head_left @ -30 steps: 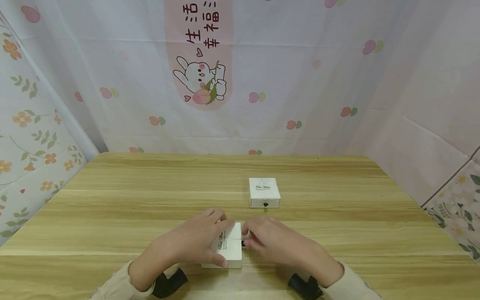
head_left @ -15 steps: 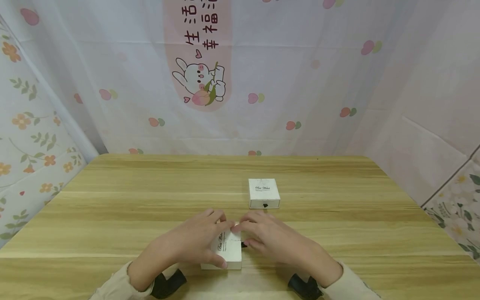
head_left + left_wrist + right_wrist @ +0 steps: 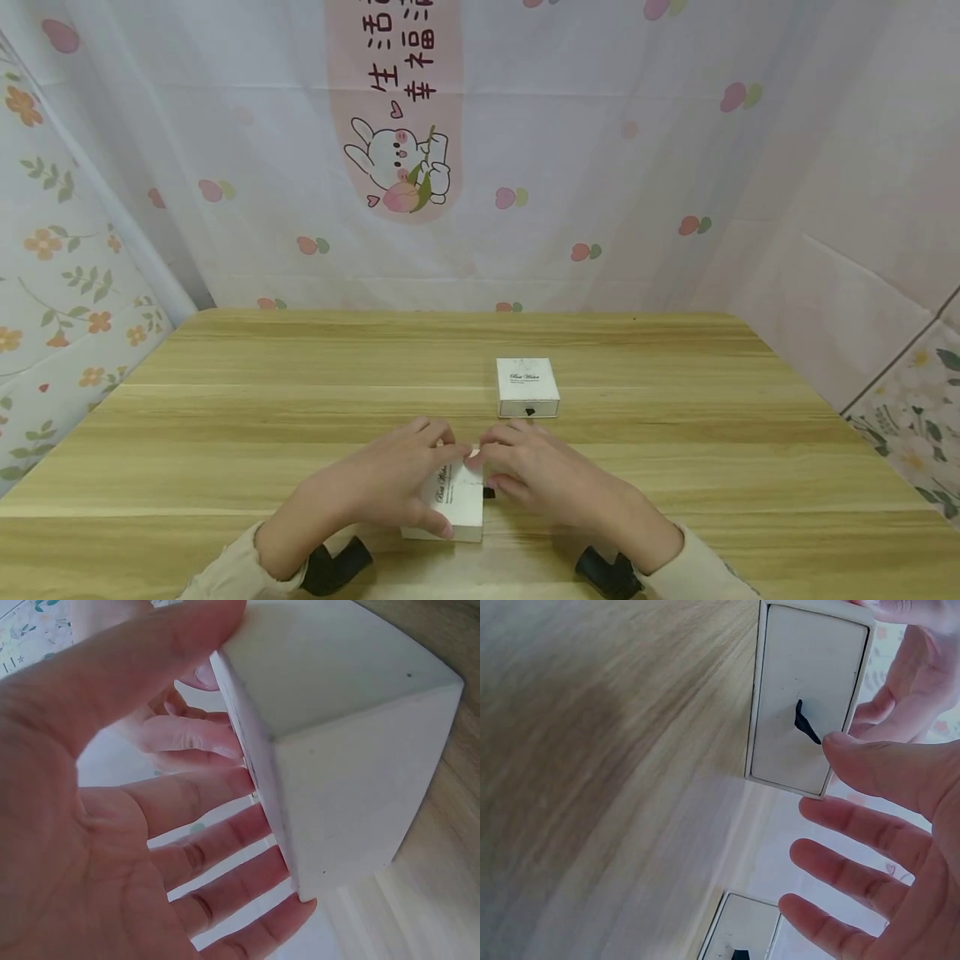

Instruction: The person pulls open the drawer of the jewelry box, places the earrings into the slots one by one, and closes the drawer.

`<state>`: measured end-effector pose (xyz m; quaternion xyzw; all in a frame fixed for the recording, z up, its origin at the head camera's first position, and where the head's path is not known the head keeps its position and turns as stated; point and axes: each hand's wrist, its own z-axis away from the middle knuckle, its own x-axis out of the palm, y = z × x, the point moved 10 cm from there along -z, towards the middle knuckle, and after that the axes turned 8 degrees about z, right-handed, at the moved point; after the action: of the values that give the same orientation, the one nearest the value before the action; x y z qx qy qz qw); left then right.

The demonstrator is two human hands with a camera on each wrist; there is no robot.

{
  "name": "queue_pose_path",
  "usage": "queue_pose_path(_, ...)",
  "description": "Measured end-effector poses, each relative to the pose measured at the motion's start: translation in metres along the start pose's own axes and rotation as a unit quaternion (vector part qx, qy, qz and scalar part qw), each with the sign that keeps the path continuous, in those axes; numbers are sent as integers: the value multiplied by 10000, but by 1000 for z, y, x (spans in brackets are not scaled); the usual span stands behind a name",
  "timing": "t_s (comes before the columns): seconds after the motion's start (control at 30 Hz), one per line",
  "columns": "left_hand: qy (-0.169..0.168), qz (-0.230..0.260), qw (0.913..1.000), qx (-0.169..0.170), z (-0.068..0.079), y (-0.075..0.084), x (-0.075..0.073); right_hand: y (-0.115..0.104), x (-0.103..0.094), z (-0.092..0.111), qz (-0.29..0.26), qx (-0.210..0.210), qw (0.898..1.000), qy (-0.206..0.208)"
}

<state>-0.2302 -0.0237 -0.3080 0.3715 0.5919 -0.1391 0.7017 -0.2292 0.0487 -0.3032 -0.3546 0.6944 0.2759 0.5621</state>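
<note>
A small white drawer box [image 3: 459,500] with "Best Wishes" lettering lies on the table, its drawer front facing right. My left hand [image 3: 386,479] holds it from the left, thumb on the near side and fingers along the far side. The left wrist view shows those fingers [image 3: 217,881] against the lettered face. At the drawer end is my right hand [image 3: 536,471], index finger over the top far corner. Its thumb [image 3: 855,754] touches the edge of the front beside a black ribbon tab [image 3: 804,724]; the tab hangs free. The remaining right fingers are spread and fairly straight.
A second white drawer box [image 3: 527,383], likewise with a black tab, stands farther back on the wooden table [image 3: 300,358]. A patterned cloth [image 3: 562,167] hangs behind the table. Dark wrist straps [image 3: 337,567] sit at both cuffs.
My right hand has left the ribbon tab, and its index finger has come up onto the top far corner of the box. The left hand keeps its hold; the far box stays put.
</note>
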Motion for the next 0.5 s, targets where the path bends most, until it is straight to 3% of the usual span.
queue_pose_path(0.5,-121,249,9996,57,2,1,2,-3,-3,0,436,29,9990,-28)
